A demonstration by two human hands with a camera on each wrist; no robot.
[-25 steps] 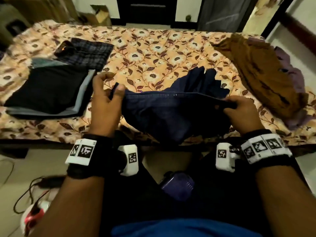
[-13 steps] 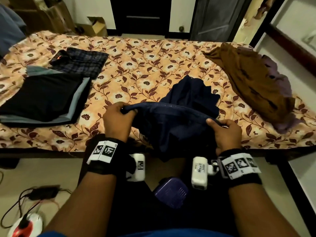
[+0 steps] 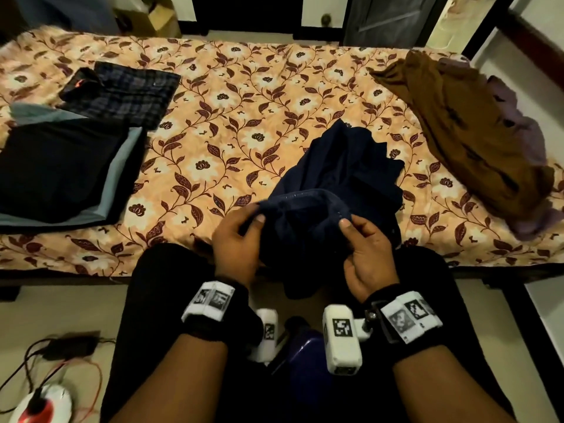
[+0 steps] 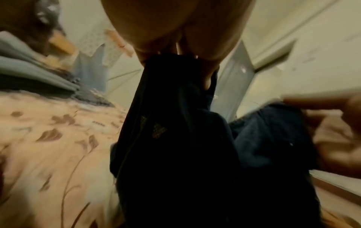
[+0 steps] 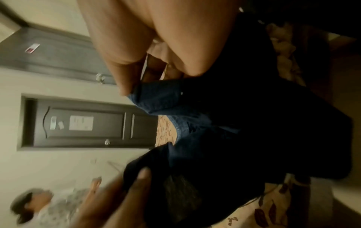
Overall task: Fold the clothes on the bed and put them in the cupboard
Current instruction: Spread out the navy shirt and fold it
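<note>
- We find the fold in hand: left hand (image 3: pixel 236 239) and right hand (image 3: pixel 367 251) each pinch the navy garment (image 3: pixel 332 190) by its top edge, over the bed's (image 3: pixel 213 96) near side.
- Next, we judge, it wants spreading flat.
- Since a second ago, the hands have drawn together, slackening the edge.

Head looks down; wrist views close on garment (image 3: pixel 332 190).

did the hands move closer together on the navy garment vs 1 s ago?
Yes. Left hand and right hand pinch the navy garment closer together, nearer the bed edge.
</note>
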